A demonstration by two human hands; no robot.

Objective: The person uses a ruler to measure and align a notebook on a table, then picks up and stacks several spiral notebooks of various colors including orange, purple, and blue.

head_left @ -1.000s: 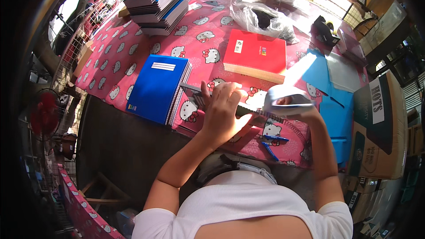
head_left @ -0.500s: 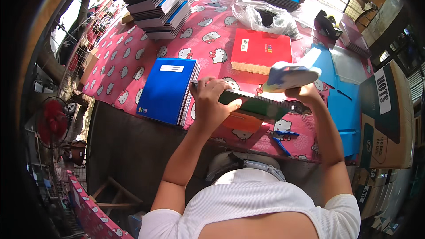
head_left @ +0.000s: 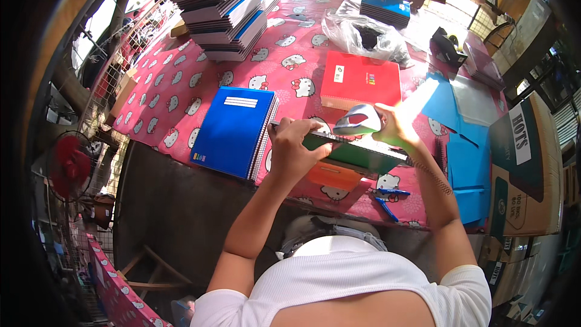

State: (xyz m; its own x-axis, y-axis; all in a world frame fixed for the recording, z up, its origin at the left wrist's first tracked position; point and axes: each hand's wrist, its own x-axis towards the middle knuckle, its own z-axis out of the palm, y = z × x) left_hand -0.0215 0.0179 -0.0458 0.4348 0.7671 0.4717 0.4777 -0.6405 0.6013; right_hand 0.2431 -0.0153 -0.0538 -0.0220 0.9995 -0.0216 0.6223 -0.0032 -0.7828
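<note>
My left hand (head_left: 295,148) grips the left end of a green notebook (head_left: 363,158), which stands on edge with its punched spine up. A dark spiral coil (head_left: 431,177) runs along that spine and sticks out past its right end, beside my right forearm. Closed around a rounded white, grey and red object (head_left: 358,121), my right hand (head_left: 396,128) is just above the spine. I cannot tell the object's kind. An orange cover (head_left: 334,174) shows below the green notebook. To the left lies a blue spiral notebook (head_left: 233,133); beyond the spine is a red notebook (head_left: 361,82).
Tall notebook stacks (head_left: 221,12) stand at the far left. A plastic bag (head_left: 366,36) and a black tape dispenser (head_left: 448,48) lie farther back. Blue-handled pliers (head_left: 387,200) are near the front edge. Blue sheets (head_left: 466,163) and a carton (head_left: 526,163) are right. Another person handles blue notebooks (head_left: 385,9).
My right hand has brought the rounded object leftward and lower along the spine. More coil now projects to the right. My left hand keeps its grip on the green notebook.
</note>
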